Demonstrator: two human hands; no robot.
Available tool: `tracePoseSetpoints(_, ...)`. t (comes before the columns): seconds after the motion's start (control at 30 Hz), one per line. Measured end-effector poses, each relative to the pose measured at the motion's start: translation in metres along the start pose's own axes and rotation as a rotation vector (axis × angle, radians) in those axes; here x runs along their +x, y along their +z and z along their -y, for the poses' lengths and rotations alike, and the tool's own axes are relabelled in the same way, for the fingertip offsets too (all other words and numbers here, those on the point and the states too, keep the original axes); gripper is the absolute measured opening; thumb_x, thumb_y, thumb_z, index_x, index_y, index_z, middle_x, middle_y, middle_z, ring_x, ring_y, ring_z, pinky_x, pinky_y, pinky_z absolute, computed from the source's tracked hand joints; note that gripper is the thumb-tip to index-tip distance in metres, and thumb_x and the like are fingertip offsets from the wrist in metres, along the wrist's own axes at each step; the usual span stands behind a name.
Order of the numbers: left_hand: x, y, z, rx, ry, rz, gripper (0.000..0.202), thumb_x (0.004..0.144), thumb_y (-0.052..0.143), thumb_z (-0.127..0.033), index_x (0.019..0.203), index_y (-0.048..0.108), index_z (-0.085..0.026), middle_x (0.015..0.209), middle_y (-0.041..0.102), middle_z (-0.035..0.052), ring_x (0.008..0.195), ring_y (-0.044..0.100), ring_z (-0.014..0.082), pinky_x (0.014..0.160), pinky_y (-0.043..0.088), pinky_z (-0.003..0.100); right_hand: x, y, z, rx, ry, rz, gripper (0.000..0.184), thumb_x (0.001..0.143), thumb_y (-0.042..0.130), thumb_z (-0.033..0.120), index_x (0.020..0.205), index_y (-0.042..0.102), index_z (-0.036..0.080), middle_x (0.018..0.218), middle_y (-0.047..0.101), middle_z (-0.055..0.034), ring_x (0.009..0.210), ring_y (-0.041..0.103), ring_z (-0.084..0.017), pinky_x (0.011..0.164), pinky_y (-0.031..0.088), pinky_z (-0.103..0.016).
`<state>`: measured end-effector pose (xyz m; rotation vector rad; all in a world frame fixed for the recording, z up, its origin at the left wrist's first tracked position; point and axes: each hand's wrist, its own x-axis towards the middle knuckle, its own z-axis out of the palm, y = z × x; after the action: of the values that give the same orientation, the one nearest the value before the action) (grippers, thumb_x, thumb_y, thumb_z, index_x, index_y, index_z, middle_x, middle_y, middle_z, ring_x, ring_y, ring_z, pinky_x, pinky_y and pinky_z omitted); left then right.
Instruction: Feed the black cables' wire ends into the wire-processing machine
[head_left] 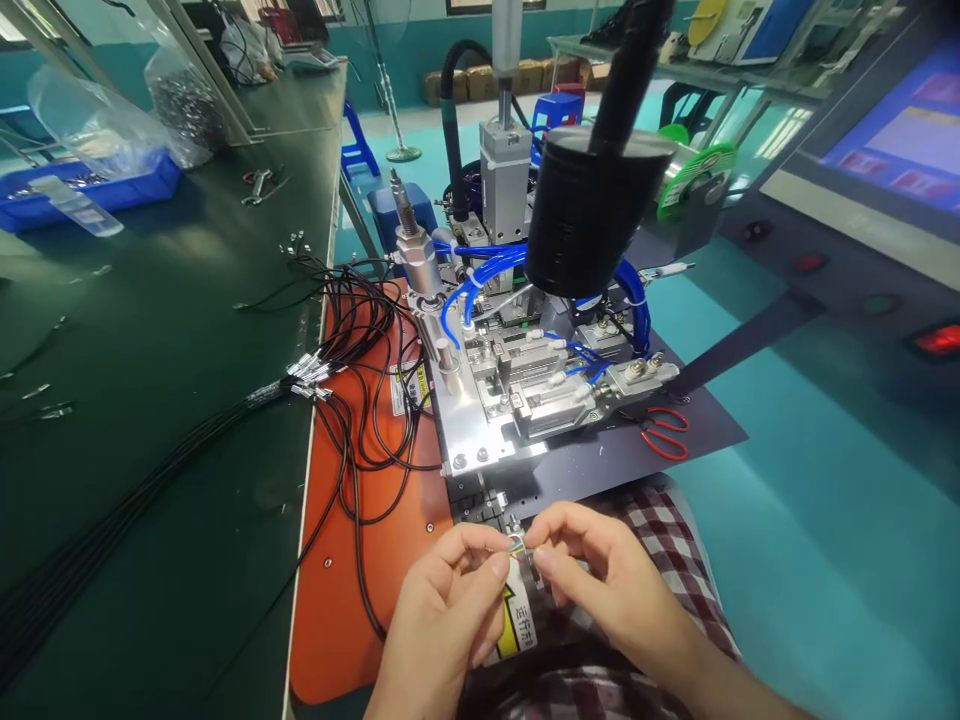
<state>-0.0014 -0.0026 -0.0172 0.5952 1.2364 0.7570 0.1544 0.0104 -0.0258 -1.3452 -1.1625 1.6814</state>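
My left hand [457, 600] is closed in a pinch, thumb against index finger, on a few thin coloured wires [516, 546]. A black cable [361, 570] runs up to that hand from the orange board; whether the wires belong to it is hidden by my fingers. My right hand [611, 570] is curled close beside it, thumb and index fingertips at the other side of the wires. Just beyond my fingers stands a metal bench machine [469, 430] with blue air tubes. Under my hands sits a white and yellow label [519, 615].
Black cables with metal connectors [311, 372] lie across the orange board [330, 630] and the dark green table [172, 330]. Red-handled snips [667, 435] rest right of the machine. A black lamp head [592, 210] hangs above it. A control panel with screen [892, 150] stands right.
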Motion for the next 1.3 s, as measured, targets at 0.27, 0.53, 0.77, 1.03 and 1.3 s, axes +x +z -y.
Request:
tracePoseSetpoints(0.27, 0.0005, -0.0003, 0.0006, 0.002, -0.012, -0.006, 0.028, 0.076, 0.068, -0.043, 0.083, 0.057, -0.017, 0.040, 0.033, -0.0120, 0.037, 0.021, 0.0022, 0.043, 0.014, 0.018, 0.0055, 0.0086, 0.0040, 0.016, 0.018, -0.006, 0.018, 0.075, 0.062, 0.034, 0.073, 0.058, 0.016, 0.056, 0.048, 0.0037, 0.052, 0.043, -0.011, 0.051, 0.035, -0.024)
tracePoseSetpoints(0.53, 0.0020, -0.0002, -0.0007, -0.018, 0.002, 0.005, 0.025, 0.078, 0.066, -0.039, 0.082, 0.053, -0.019, 0.047, 0.037, -0.0118, 0.035, 0.021, 0.0001, 0.040, 0.012, 0.018, 0.0077, 0.0094, 0.0022, 0.045, 0.040, 0.006, 0.015, 0.076, 0.062, 0.030, 0.073, 0.058, 0.016, 0.054, 0.046, 0.0049, 0.052, 0.040, -0.011, 0.051, 0.033, -0.024)
tracePoseSetpoints(0.77, 0.0005, 0.0013, -0.0030, -0.046, -0.016, 0.012, 0.022, 0.078, 0.064, -0.036, 0.083, 0.053, -0.018, 0.059, 0.056, -0.0055, 0.033, 0.027, -0.0016, 0.038, 0.012, 0.017, 0.0061, 0.0091, -0.0009, 0.044, 0.044, 0.021, 0.017, 0.076, 0.063, 0.033, 0.076, 0.058, 0.016, 0.062, 0.050, 0.0028, 0.056, 0.043, -0.012, 0.055, 0.035, -0.025)
tracePoseSetpoints(1.03, -0.0004, 0.0006, -0.0023, -0.043, -0.004, 0.041, 0.021, 0.080, 0.063, -0.035, 0.083, 0.052, -0.017, 0.056, 0.059, -0.0036, 0.032, 0.027, -0.0012, 0.039, 0.012, 0.017, 0.0068, 0.0106, 0.0010, 0.026, 0.027, -0.007, 0.017, 0.076, 0.063, 0.032, 0.073, 0.059, 0.015, 0.060, 0.050, 0.0026, 0.055, 0.042, -0.011, 0.055, 0.035, -0.025)
tracePoseSetpoints(1.3, 0.0001, 0.0001, -0.0010, -0.024, 0.026, 0.038, 0.021, 0.082, 0.061, -0.035, 0.084, 0.051, -0.017, 0.059, 0.061, -0.0028, 0.034, 0.027, -0.0007, 0.039, 0.013, 0.017, 0.0077, 0.0015, -0.0023, 0.043, 0.044, 0.061, 0.017, 0.078, 0.063, 0.031, 0.079, 0.062, 0.014, 0.061, 0.054, 0.0019, 0.054, 0.048, -0.011, 0.054, 0.037, -0.024)
